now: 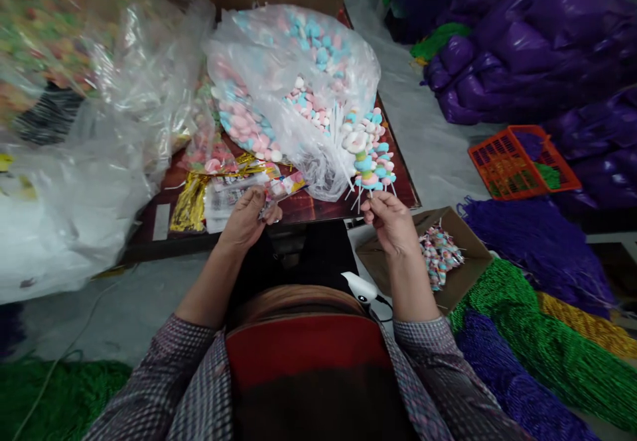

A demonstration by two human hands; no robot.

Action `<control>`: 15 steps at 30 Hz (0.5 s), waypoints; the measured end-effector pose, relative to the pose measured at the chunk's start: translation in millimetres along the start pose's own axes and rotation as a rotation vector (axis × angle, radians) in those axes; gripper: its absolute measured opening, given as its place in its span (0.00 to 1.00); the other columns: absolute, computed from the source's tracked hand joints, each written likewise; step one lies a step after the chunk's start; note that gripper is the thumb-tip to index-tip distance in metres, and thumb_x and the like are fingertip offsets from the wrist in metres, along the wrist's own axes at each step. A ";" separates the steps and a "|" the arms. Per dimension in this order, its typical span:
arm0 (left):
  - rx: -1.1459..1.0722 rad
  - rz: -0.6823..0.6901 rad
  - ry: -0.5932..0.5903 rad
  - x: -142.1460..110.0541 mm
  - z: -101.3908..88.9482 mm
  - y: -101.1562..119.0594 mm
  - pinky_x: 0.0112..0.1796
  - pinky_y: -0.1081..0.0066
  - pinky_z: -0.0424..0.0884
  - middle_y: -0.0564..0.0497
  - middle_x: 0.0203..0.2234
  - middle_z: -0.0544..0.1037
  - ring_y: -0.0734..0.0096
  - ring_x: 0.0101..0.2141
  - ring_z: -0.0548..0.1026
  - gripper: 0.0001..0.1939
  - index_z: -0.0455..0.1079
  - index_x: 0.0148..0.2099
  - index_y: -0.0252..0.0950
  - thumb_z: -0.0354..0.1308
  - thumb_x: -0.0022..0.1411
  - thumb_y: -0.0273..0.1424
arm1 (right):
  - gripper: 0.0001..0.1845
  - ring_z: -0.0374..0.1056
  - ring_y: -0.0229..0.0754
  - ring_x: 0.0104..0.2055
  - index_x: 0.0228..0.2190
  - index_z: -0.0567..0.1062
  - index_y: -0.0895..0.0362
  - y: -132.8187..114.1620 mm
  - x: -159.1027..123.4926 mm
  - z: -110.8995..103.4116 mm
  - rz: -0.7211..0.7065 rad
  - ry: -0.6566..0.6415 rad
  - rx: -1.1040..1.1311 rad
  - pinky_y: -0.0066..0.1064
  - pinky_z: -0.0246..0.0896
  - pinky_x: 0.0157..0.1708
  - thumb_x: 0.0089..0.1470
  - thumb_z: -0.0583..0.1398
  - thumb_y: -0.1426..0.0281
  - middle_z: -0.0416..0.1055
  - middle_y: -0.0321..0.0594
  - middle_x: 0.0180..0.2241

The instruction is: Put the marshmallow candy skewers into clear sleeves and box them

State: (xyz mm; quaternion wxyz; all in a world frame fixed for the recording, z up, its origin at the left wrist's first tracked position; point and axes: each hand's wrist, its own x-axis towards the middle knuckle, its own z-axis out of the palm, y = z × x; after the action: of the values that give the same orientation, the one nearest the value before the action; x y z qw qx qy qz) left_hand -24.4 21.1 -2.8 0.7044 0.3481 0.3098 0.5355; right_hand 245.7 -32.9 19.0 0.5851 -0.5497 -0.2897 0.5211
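Observation:
My right hand (392, 222) is closed in a pinch on the lower end of a candy skewer (365, 162), which stands upright with white, blue, green and pink pieces. More candy skewers (384, 159) lie just behind it at the table's right edge, beside a bunch of white sticks (337, 123). My left hand (251, 217) is closed with its fingertips on a clear printed wrapper (286, 188). Close by it lie a stack of clear bags (219, 203) and a bundle of gold twist ties (188, 205).
A large clear bag of pastel candies (318, 43) fills the table's back, with bags of gummy candies (54, 23) at left. Wrapped skewers lie in a cardboard box (470, 265) at lower right. An orange basket (502, 166), purple sacks (537, 50) and green strands (527, 321) lie on the floor.

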 end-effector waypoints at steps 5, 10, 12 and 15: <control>0.032 0.024 0.052 5.4 -8.3 2.6 0.21 0.74 0.65 0.62 0.13 0.61 0.82 0.15 0.62 0.26 0.66 0.27 0.39 0.75 0.46 0.51 | 0.11 0.61 0.29 0.20 0.28 0.78 0.53 -2.4 -12.3 5.4 0.016 -0.088 -0.049 0.25 0.56 0.21 0.43 0.72 0.63 0.75 0.31 0.23; 0.077 0.186 0.351 17.8 -4.9 5.1 0.18 0.77 0.63 0.60 0.18 0.67 0.82 0.17 0.65 0.20 0.65 0.30 0.40 0.71 0.56 0.45 | 0.12 0.61 0.30 0.20 0.29 0.79 0.54 7.6 -21.3 19.3 0.063 -0.157 -0.050 0.26 0.56 0.21 0.43 0.72 0.62 0.75 0.31 0.23; 0.097 0.273 0.390 18.5 3.5 7.5 0.21 0.77 0.68 0.58 0.21 0.72 0.80 0.21 0.71 0.19 0.65 0.32 0.40 0.68 0.59 0.46 | 0.12 0.62 0.30 0.20 0.30 0.79 0.54 15.5 -24.8 26.9 0.063 -0.168 -0.065 0.26 0.57 0.22 0.44 0.72 0.63 0.76 0.31 0.23; 0.148 0.365 0.360 15.4 18.2 8.7 0.26 0.75 0.73 0.54 0.28 0.77 0.76 0.28 0.76 0.17 0.68 0.35 0.40 0.63 0.63 0.48 | 0.11 0.63 0.30 0.21 0.30 0.80 0.55 28.3 -29.7 37.4 0.041 -0.148 -0.120 0.25 0.58 0.23 0.46 0.71 0.63 0.77 0.32 0.24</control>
State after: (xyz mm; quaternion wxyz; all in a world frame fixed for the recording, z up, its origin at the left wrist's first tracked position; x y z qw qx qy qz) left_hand -10.7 34.7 13.7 0.5025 0.3480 0.4004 0.6827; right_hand 194.7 -51.9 7.7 0.5175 -0.5497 -0.3515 0.5537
